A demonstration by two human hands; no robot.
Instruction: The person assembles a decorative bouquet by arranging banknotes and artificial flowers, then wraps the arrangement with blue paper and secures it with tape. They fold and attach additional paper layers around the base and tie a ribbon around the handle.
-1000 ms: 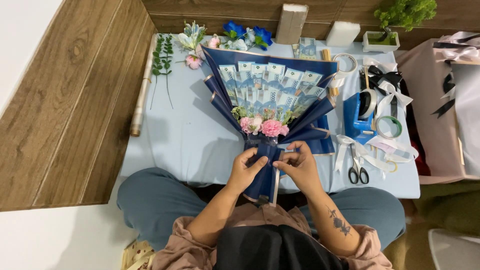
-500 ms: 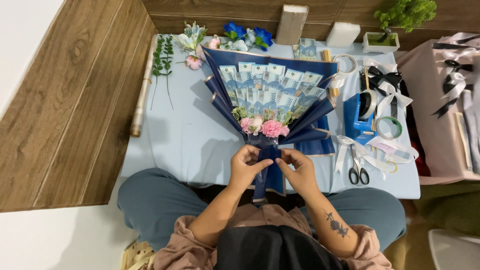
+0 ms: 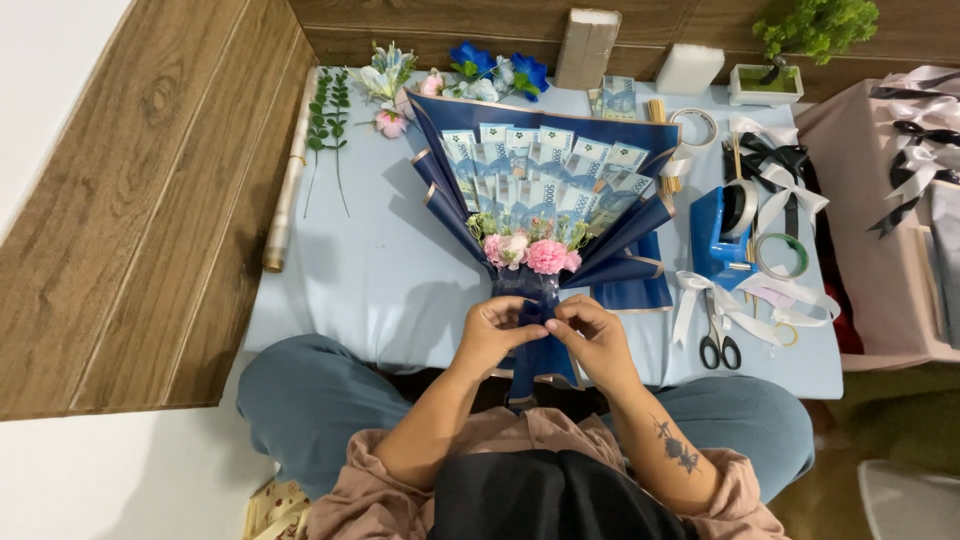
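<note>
A bouquet (image 3: 545,190) of folded banknotes and pink flowers (image 3: 530,252), wrapped in dark blue paper with gold edges, lies on the light blue table (image 3: 380,280). Its narrow stem (image 3: 538,350) points toward me. My left hand (image 3: 497,335) and my right hand (image 3: 592,340) meet at the stem just below the flowers, fingers pinched around the wrap. What exactly sits between the fingertips is hidden.
Scissors (image 3: 719,345), a blue tape dispenser (image 3: 722,235), tape rolls (image 3: 783,255) and white ribbon (image 3: 760,300) lie to the right. Loose artificial flowers (image 3: 480,78) and green stems (image 3: 328,125) lie at the far left. A paper roll (image 3: 285,190) lies along the left edge. A small potted plant (image 3: 800,40) stands behind.
Both hands stayed at the bouquet's stem; the fingers shifted slightly closer together around the wrap. The bouquet has not moved.
</note>
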